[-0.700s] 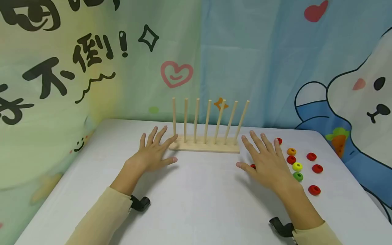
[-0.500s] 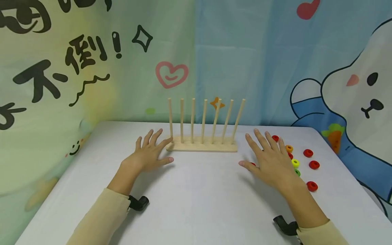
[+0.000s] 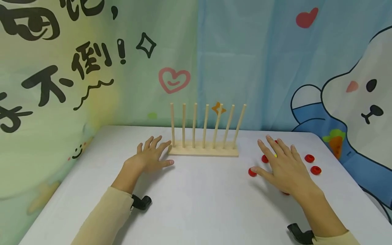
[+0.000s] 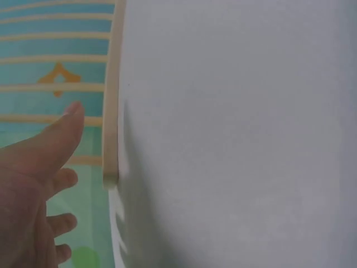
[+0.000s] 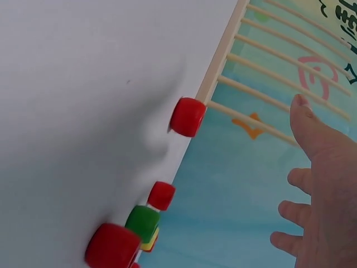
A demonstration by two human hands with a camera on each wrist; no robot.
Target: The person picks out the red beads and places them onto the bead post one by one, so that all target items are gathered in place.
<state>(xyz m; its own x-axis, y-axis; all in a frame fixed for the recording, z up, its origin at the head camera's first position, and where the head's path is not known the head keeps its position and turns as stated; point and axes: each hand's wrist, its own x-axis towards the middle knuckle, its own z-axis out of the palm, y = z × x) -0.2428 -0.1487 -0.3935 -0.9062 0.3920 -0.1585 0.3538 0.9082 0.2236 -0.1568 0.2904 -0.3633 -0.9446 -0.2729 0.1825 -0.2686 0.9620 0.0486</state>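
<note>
A pale wooden rack (image 3: pixel 203 152) with several upright pegs stands toward the back of the white table. My left hand (image 3: pixel 147 160) hovers beside its left end, fingers spread and holding nothing; the left wrist view has that hand (image 4: pixel 39 167) near the rack's end. Over the beads on the right, my right hand (image 3: pixel 288 172) is spread out, also holding nothing. Its thumb overlaps a red bead (image 3: pixel 252 172) in the head view, but the right wrist view puts the thumb (image 5: pixel 312 125) well apart from the beads. A green bead (image 5: pixel 143 223) shows there, hidden by the hand in the head view.
Two more red beads (image 3: pixel 315 170) lie right of my right hand, and another red bead (image 3: pixel 264 159) lies left of its fingers. A printed cloth (image 3: pixel 232 61) hangs behind the table's back edge. Dark curved pieces (image 3: pixel 142 203) stick out at both wrists.
My right hand has moved to the right over the beads, uncovering red ones on its left and covering the orange and green ones. The left hand barely moves; the head view has shifted slightly.
</note>
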